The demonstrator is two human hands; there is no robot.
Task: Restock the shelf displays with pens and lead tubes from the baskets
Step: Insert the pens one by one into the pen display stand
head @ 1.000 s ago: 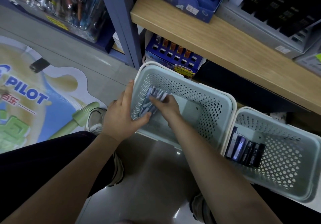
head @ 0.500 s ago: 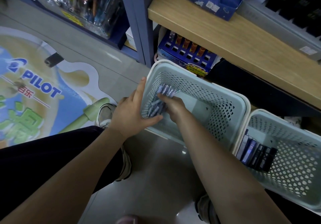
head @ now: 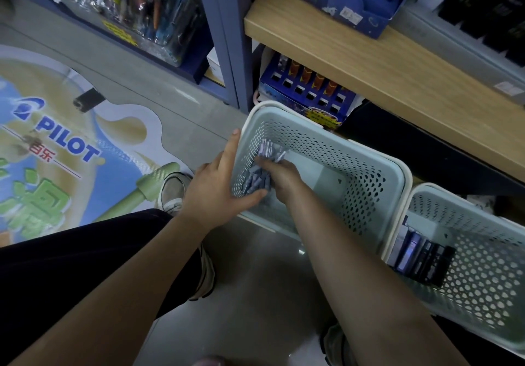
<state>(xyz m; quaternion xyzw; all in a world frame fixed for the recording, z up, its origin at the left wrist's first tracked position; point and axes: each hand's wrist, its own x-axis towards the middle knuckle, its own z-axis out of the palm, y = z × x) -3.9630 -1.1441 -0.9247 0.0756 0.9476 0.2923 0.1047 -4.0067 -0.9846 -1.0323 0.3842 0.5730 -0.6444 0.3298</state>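
On the far left the floor graphic (head: 54, 149) with the PILOT lettering lies flat on the floor, and a clear display of pens (head: 136, 5) stands on the low shelf above it. The left hand (head: 218, 186) presses against the outer wall of the left basket (head: 369, 172), index finger straight along the rim and thumb hooked over the near edge; its fingers are extended and grip nothing. Compared with one second ago, this hand holds the same bracing position, while the view has shifted so that the basket sits further right. Inside the basket's left corner, the right hand (head: 279, 175) curls its fingers round a bundle of grey-blue lead tubes (head: 260, 178); the bundle has been gathered tighter and lifted slightly against the wall since half a second ago. Judgement: the pick is nearly complete and the tubes are ready to be raised toward the wooden shelf (head: 369, 64), where a blue display box (head: 309, 95) sits beneath. Further right, the right basket (head: 483, 280) holds a row of dark flat packs (head: 420, 257), untouched
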